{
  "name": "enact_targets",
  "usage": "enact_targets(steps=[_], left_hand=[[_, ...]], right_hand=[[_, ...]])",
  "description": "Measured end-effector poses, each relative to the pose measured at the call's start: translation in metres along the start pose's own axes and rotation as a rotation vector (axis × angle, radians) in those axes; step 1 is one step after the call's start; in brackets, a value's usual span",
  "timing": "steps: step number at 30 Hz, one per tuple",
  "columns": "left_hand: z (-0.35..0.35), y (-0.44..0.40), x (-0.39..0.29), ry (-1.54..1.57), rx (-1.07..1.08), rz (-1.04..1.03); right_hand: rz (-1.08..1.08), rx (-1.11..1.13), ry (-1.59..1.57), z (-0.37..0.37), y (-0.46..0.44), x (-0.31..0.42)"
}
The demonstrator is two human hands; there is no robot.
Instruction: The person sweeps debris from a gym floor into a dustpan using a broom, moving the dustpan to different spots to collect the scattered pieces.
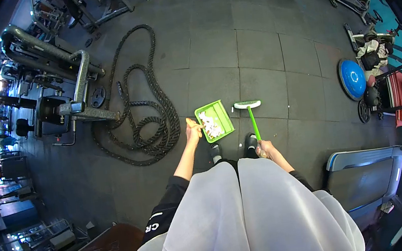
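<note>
A green dustpan-like tray (pixel 228 124) holds a heap of white scraps and lies in front of my feet. My left hand (pixel 193 131) is at its left edge, fingers bent; what they hold, if anything, is too small to tell. My right hand (pixel 265 149) is closed round the green handle of a small broom (pixel 254 123). The broom's white head rests on the dark floor, right of the tray. A small white bit lies between the tray and the broom head.
A thick black rope (pixel 164 105) lies coiled on the tiled floor (pixel 257 49) at the left, beside a weight machine (pixel 81 79). At the right are a blue balance dome (pixel 353 79), a rack with red mats (pixel 400 98) and a treadmill (pixel 363 181).
</note>
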State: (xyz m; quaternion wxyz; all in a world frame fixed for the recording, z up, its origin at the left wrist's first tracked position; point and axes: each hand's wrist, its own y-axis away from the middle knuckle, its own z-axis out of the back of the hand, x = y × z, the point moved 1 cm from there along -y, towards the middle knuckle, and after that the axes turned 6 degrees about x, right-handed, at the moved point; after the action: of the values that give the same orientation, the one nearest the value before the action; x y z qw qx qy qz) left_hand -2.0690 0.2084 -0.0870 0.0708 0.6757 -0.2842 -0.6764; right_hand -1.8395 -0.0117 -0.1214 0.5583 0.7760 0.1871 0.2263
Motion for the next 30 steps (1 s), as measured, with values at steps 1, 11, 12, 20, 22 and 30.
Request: enact_targets(steps=[1,11,12,20,22,30], left_hand=[[0.005,-0.016,0.012,-0.042,0.015,-0.030],[0.011,-0.038,-0.020,-0.030,0.006,0.050],[0.020,-0.041,-0.021,-0.043,0.098,0.085],[0.051,-0.052,-0.003,-0.148,0.172,0.074],[0.045,-0.052,-0.008,-0.163,0.174,0.077],[0.016,-0.055,-0.015,-0.347,0.211,0.153]], right_hand=[[0.033,-0.013,0.216,-0.012,0.012,-0.004],[-0.033,0.068,-0.124,0.010,0.085,-0.045],[0.120,-0.098,0.160,0.004,0.101,-0.046],[0.274,-0.121,-0.035,0.003,0.077,-0.056],[0.286,-0.133,-0.008,-0.005,0.054,-0.054],[0.190,-0.170,0.107,-0.045,0.018,-0.076]])
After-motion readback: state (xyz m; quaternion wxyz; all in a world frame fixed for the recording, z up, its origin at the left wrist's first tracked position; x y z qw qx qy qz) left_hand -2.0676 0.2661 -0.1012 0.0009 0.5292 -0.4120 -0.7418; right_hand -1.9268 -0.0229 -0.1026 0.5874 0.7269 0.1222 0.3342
